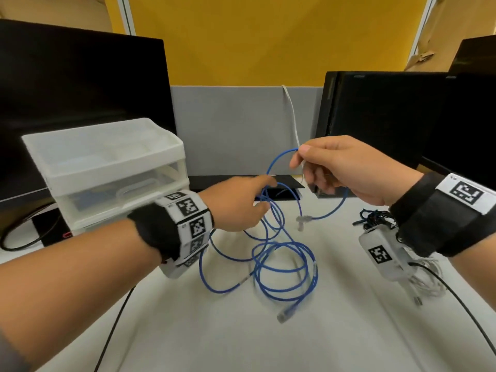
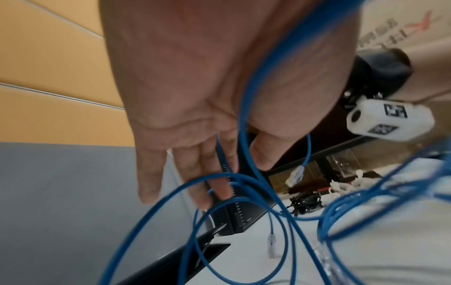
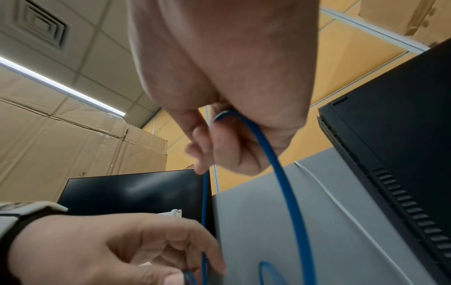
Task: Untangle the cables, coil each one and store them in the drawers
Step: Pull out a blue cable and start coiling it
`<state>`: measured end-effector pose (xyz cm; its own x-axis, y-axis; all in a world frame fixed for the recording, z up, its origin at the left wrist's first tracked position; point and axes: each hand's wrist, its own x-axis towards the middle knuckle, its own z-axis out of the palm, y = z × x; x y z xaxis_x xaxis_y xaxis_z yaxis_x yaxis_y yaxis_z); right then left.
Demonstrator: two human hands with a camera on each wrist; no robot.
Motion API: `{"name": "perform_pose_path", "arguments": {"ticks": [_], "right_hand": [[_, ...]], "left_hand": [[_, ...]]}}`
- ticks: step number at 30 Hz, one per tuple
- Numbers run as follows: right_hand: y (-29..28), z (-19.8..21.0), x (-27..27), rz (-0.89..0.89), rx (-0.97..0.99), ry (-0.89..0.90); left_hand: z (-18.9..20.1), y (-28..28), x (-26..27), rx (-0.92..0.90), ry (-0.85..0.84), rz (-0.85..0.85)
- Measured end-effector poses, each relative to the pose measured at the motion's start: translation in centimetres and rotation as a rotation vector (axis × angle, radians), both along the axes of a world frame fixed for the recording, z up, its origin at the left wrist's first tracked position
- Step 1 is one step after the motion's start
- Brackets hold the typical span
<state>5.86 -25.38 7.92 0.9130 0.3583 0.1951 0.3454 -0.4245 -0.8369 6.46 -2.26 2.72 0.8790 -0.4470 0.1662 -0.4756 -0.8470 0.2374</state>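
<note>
One blue cable (image 1: pixel 284 253), one black cable bundle (image 1: pixel 373 217), one white cable bundle (image 1: pixel 426 283), one drawer unit (image 1: pixel 107 167), two monitors (image 1: pixel 80 98)

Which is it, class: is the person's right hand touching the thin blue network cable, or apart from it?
Touching. In the head view, the right hand pinches a raised loop of the thin blue network cable; the right wrist view confirms it.

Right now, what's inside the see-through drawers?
Through the front of the plastic drawer unit, something blue shows in the lower drawer, but it is too blurry to name. The upper drawer looks pale, with nothing clear inside. The left hand's wrist covers the unit's lower right corner.
</note>
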Motion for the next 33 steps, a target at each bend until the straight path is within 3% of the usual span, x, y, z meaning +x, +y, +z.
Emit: {"name": "perform_pose_path", "arguments": {"ticks": [4, 9, 13, 16, 19, 23, 30, 33], "right_hand": [[-0.9, 0.0, 0.3, -0.138, -0.03, -0.041], [-3.1, -0.7, 0.8, -0.323, -0.138, -0.102], [-4.3, -1.2, 1.4, -0.427, -0.155, -0.131], [-4.0, -1.5, 1.2, -0.398, -0.137, -0.155], [-3.1, -1.4, 0.7, -0.287, -0.101, -0.181], [-1.9, -0.9, 0.1, -0.171, -0.09, -0.186], [-1.4, 0.0, -0.9, -0.111, -0.089, -0.213], [-1.3, 0.0, -1.0, -0.097, -0.086, -0.225]], "left_hand": [[-0.3, 0.0, 0.5, 0.098, 0.031, -0.046], [-0.6, 1.3, -0.4, 0.027, -0.011, -0.108], [-0.5, 2.9, -0.6, 0.018, -0.045, -0.014], [0.0, 3.7, -0.5, 0.008, -0.039, 0.049], [0.6, 4.0, -0.6, 0.014, -0.037, -0.031], [0.6, 3.8, -0.6, -0.047, -0.168, -0.058], [-0.5, 3.9, -0.4, -0.061, -0.208, -0.048], [-0.8, 3.9, -0.6, -0.156, -0.188, -0.006]]}}
